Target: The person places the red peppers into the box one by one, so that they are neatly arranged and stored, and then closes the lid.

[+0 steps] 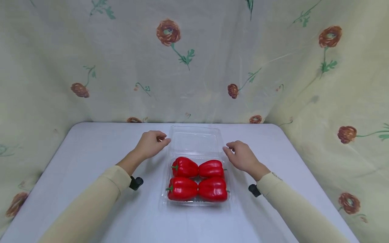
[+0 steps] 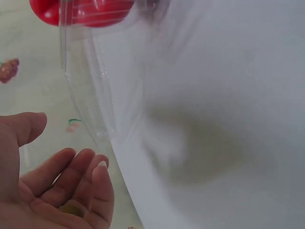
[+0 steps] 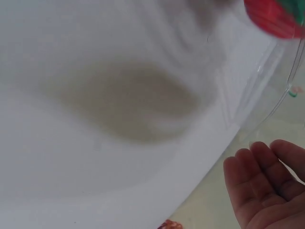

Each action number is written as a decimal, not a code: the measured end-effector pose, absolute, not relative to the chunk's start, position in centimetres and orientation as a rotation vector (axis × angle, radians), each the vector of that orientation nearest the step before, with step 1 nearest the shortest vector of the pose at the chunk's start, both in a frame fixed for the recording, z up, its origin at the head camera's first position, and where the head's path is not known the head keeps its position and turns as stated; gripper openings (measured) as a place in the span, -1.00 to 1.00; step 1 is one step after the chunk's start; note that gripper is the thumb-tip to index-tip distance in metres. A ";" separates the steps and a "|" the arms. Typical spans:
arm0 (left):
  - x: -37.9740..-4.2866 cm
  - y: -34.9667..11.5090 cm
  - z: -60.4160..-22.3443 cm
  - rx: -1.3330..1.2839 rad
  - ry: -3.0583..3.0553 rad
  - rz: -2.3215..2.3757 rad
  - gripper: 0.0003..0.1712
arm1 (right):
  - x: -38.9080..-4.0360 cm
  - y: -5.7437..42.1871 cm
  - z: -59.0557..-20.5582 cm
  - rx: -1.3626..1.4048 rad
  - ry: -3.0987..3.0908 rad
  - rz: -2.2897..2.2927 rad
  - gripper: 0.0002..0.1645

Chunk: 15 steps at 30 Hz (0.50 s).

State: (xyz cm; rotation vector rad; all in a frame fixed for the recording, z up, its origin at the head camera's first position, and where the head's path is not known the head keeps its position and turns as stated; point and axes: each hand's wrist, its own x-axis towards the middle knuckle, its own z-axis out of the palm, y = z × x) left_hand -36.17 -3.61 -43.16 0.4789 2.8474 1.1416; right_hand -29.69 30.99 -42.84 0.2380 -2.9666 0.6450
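Note:
Several red bell peppers (image 1: 183, 189) with green stems lie in two rows in a clear plastic clamshell box (image 1: 165, 199). Its transparent lid (image 1: 196, 140) is tipped back on the far side. My left hand (image 1: 151, 144) hovers beside the lid's left edge, fingers loosely bent and holding nothing. On the other side, my right hand (image 1: 241, 156) is near the lid's right edge, also with relaxed fingers around nothing. Both wrist views show a gap between the fingers and the clear plastic, with part of a pepper (image 2: 102, 12) at the top of the left one.
The box stands on a white table (image 1: 100, 152) with rounded far corners. A floral curtain (image 1: 206, 67) hangs behind the table and along its sides. Small black wrist devices (image 1: 136, 183) are worn at both cuffs.

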 end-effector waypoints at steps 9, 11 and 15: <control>-38.6 -3.2 -44.3 0.254 2.770 1.112 -0.42 | -34.1 31.7 -43.8 0.140 -3.028 0.650 -0.51; -39.1 -3.0 -44.5 0.193 2.737 1.118 -0.42 | -34.7 31.8 -44.0 0.113 -3.052 0.675 -0.52; -40.0 -2.5 -44.8 0.114 2.683 1.138 -0.45 | -35.7 31.7 -44.3 0.053 -3.089 0.805 -0.54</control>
